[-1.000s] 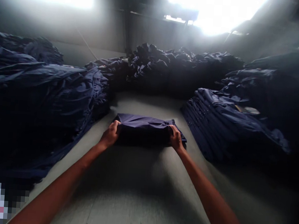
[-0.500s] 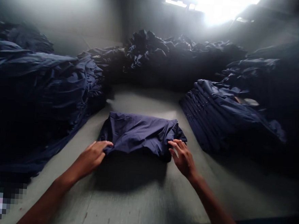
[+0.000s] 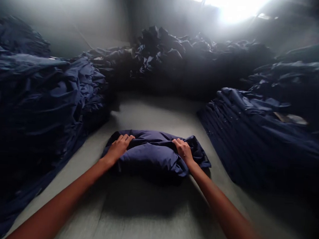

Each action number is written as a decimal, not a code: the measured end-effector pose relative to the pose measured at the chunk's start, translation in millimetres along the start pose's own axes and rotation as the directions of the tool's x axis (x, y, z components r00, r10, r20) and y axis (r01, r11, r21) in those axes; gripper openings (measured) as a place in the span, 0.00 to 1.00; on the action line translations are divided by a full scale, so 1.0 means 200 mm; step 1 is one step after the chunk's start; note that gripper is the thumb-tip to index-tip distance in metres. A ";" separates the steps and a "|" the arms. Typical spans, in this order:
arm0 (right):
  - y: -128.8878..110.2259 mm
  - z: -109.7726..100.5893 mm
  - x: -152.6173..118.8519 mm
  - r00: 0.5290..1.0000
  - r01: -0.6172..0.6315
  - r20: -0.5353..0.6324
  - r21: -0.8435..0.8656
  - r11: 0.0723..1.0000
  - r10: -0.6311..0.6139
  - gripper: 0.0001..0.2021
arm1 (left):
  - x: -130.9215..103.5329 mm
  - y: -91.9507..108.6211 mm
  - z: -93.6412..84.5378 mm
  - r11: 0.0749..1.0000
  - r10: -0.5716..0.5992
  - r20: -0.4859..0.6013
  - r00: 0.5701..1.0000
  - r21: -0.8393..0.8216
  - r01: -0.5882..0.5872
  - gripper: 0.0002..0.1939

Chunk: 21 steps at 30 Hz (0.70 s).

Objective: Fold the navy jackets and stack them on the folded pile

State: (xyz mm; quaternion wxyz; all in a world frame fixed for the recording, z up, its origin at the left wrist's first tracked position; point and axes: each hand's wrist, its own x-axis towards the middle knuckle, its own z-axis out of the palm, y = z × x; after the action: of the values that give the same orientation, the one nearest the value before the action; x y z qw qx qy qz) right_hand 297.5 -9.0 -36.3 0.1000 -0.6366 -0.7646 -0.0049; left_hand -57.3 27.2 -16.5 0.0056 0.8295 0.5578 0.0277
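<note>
A folded navy blue garment (image 3: 151, 155) lies crosswise on the pale table, with a raised, rounded fold along its near side and a dark crease behind it. My left hand (image 3: 120, 145) is on its left part, fingers curled over the cloth at the crease. On the right part, my right hand (image 3: 183, 149) grips the fabric in the same way. The fingertips of both hands partly sink into the cloth. What kind of garment it is, I cannot tell.
Tall heaps of navy cloth (image 3: 76, 88) line the left side. A neat stack of folded navy garments (image 3: 238, 117) stands on the right, with a small brown-and-white item (image 3: 290, 117) on it. More rumpled cloth (image 3: 159, 46) is piled at the back. The table (image 3: 141, 227) extends toward me.
Both hands have moved from the garment's near corners forward and inward onto its top, and now grip the cloth. The near side has been folded up and over, leaving a crease.
</note>
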 end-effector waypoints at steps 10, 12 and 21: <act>0.10 -0.28 0.30 0.936 -0.019 -0.346 0.119 0.993 0.060 0.18 | 0.26 0.03 -0.36 0.998 -0.045 -0.346 0.937 -0.062 0.025 0.17; 0.10 -0.34 0.19 0.893 0.081 -0.449 0.149 0.986 -0.005 0.16 | 0.14 0.06 -0.40 0.999 -0.015 -0.420 0.907 -0.052 -0.008 0.16; -0.02 -0.11 -0.64 0.934 0.268 -0.266 0.081 0.960 -0.239 0.15 | -0.60 0.18 -0.04 0.992 0.086 -0.233 0.969 -0.071 -0.105 0.24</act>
State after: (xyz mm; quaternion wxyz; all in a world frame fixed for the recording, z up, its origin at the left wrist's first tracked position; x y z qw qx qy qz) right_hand 318.6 -137.6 -35.0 0.2325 -0.5197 -0.8203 -0.0546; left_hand -69.9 -96.7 -12.8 -0.0260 0.8457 0.5124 0.1468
